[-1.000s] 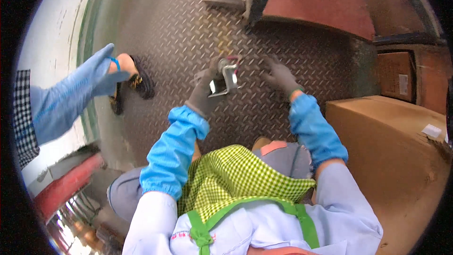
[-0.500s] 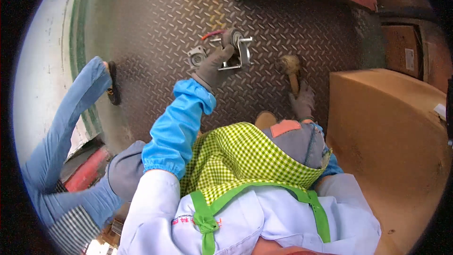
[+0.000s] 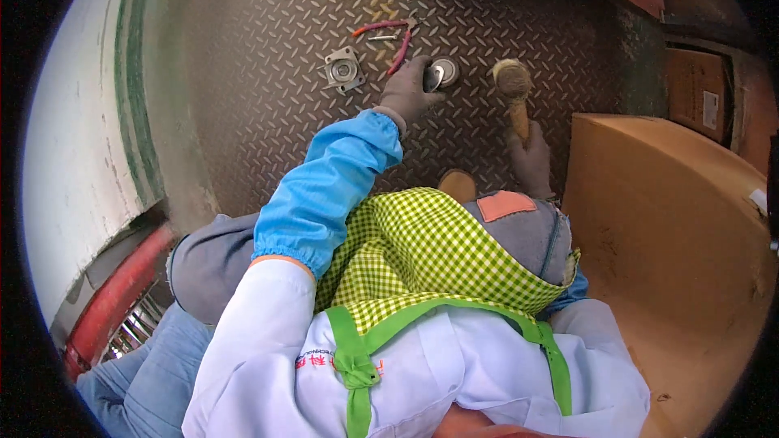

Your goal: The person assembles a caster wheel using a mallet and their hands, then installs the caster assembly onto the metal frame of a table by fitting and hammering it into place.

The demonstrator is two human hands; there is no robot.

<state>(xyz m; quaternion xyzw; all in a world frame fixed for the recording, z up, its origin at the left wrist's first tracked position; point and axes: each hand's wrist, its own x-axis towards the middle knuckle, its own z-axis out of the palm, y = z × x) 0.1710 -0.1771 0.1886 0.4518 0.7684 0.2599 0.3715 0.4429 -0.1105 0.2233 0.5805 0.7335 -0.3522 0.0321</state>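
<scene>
My left hand point(image 3: 410, 96), in a grey glove, is closed around a caster wheel point(image 3: 447, 72) with a curved shiny metal part beside it. The fingers hide much of the piece. My gloved right hand point(image 3: 531, 164) grips the handle of a mallet point(image 3: 513, 81), its round head raised to the right of the wheel. A square metal caster plate point(image 3: 342, 70) with a round centre lies on the floor left of my left hand. Beyond that hand are red-handled pliers point(image 3: 398, 55), their handles spread, and a metal pin point(image 3: 383, 37) between them.
Patterned steel floor plate point(image 3: 260, 113) lies under everything. A large cardboard box point(image 3: 665, 219) stands close on my right, with another box point(image 3: 696, 91) behind it. A white wall point(image 3: 73, 138) rises at left. At lower left are a red bar point(image 3: 114, 300) and a person's jeans point(image 3: 154, 373).
My left hand has moved right and turned the wheel piece, uncovering the pliers and pin. The mallet has come up slightly. The other person's leg and shoe have drawn back at left.
</scene>
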